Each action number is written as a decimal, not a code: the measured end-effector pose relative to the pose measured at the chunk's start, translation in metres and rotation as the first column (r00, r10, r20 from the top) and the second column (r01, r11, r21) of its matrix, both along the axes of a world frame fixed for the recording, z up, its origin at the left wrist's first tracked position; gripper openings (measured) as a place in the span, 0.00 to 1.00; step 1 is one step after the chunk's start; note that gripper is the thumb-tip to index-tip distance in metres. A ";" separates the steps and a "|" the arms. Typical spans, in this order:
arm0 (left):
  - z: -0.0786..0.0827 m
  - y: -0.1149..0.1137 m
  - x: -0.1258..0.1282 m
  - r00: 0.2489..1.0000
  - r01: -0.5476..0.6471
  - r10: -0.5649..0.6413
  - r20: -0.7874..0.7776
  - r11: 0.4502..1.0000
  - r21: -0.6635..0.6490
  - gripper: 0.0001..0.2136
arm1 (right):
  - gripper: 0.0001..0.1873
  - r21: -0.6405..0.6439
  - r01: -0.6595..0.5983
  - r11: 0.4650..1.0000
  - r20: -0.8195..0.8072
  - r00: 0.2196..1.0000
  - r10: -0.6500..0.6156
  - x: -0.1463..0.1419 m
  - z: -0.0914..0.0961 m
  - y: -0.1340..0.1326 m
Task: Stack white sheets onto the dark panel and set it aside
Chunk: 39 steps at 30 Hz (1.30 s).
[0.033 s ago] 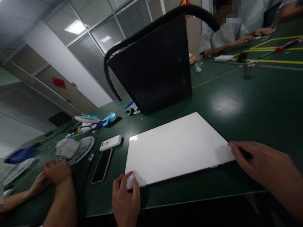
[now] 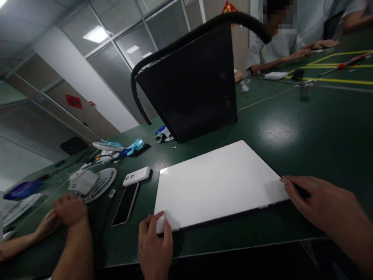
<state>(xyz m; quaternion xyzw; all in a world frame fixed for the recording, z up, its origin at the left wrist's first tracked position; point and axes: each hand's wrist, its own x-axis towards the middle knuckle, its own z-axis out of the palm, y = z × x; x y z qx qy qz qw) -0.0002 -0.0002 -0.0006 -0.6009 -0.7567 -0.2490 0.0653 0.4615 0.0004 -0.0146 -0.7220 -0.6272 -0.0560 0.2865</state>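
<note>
The green table (image 2: 323, 144) forms the work surface and fills the lower part of the view. A co-worker in pale sleeves (image 2: 287, 48) sits at the far right side, both forearms on the tabletop. A black board (image 2: 192, 85) stands on its edge beyond the work position; a curved black strip (image 2: 201, 34) runs along its top and hangs down at the left end.

The white panel (image 2: 215, 182) is located on the near part of the table, in front of the black board and apart from it. Its plain face is up, and its near edge runs roughly along the table's front edge.

The right hand (image 2: 317, 198) grasps the panel's near right corner, thumb and fingers drawn together; a dark part shows between them and cannot be identified. A neighbour's hands (image 2: 70, 210) rest one against the other at the left, next to a white fan (image 2: 84, 182) lying on the table. The left hand (image 2: 155, 241) grasps the near left corner between thumb and fingers. The finger contact beneath the panel is hidden at both corners.

A phone (image 2: 126, 204) lies screen up, left of the panel. A white box (image 2: 136, 176) sits just beyond the phone. A clear cup (image 2: 245, 84) stands to the right of the black board.
</note>
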 end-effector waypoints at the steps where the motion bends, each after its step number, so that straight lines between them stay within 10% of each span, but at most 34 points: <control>1: 0.000 0.000 0.000 1.000 0.006 -0.006 -0.005 1.000 0.010 0.18 | 0.37 0.004 0.005 1.000 0.007 1.000 -0.005 0.002 -0.003 0.001; 28: -0.007 0.002 0.002 0.993 0.058 -0.054 -0.104 0.998 0.033 0.29 | 0.32 0.023 -0.181 0.983 0.216 0.961 0.172 0.004 -0.009 0.002; 39: -0.012 -0.044 -0.005 0.994 0.108 -0.108 0.011 0.994 0.015 0.29 | 0.29 0.167 -0.397 0.903 0.298 0.893 0.337 0.032 -0.035 -0.060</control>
